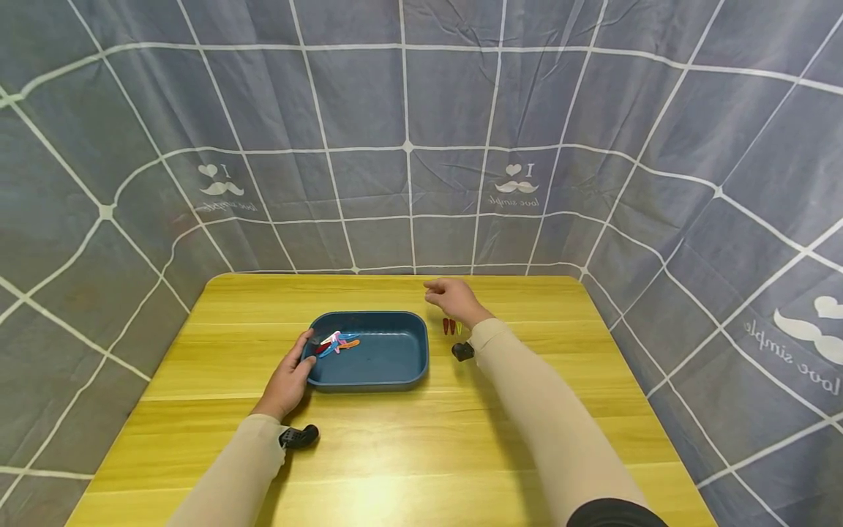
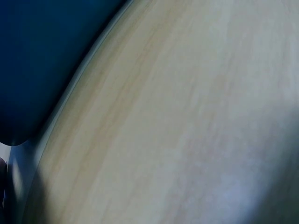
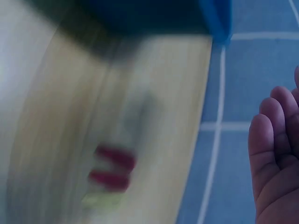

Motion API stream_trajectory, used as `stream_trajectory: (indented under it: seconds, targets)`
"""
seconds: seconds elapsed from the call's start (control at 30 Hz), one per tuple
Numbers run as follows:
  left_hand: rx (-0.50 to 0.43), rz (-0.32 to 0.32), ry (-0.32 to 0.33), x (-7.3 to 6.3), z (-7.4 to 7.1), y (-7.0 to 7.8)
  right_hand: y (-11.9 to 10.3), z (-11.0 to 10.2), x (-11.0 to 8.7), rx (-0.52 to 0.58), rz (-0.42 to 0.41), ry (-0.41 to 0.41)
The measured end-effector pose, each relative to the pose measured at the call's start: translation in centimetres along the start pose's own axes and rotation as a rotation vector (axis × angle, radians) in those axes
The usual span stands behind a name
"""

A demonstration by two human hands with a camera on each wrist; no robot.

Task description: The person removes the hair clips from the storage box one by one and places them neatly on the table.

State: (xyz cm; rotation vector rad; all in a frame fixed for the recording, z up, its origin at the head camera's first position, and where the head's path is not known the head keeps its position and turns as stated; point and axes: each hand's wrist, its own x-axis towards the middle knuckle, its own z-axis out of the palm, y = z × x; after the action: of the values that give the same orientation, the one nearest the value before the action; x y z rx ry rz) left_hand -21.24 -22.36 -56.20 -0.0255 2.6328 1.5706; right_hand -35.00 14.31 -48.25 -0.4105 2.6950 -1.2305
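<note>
A dark blue plastic bin [image 1: 369, 373] stands on the table, with several colourful hair clips [image 1: 337, 342] in a loose pile at its left end. My left hand [image 1: 287, 380] grips the bin's left side, thumb at the rim. Right of the bin, two red hair clips [image 1: 448, 326] and a yellow-green one [image 1: 459, 328] lie side by side on the wood; the right wrist view shows them blurred. Above and just beyond them is my right hand [image 1: 454, 298], fingers loosely bent and nothing visible in them. Its fingers [image 3: 261, 140] show at the right of that wrist view.
The wooden table [image 1: 369, 468] reaches back to a grey curtain [image 1: 369, 183] with white grid lines, which also hangs at both sides. A black wrist camera [image 1: 299, 437] sits on the left wrist and another black camera [image 1: 463, 351] on the right.
</note>
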Motion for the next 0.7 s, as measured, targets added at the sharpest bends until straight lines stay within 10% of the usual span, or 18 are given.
stream_trajectory:
  seconds: [0.7]
  targets:
    - [-0.010,0.017,0.010,-0.1,0.1,0.0,-8.5,8.4,1.8,-0.228,-0.201,-0.282]
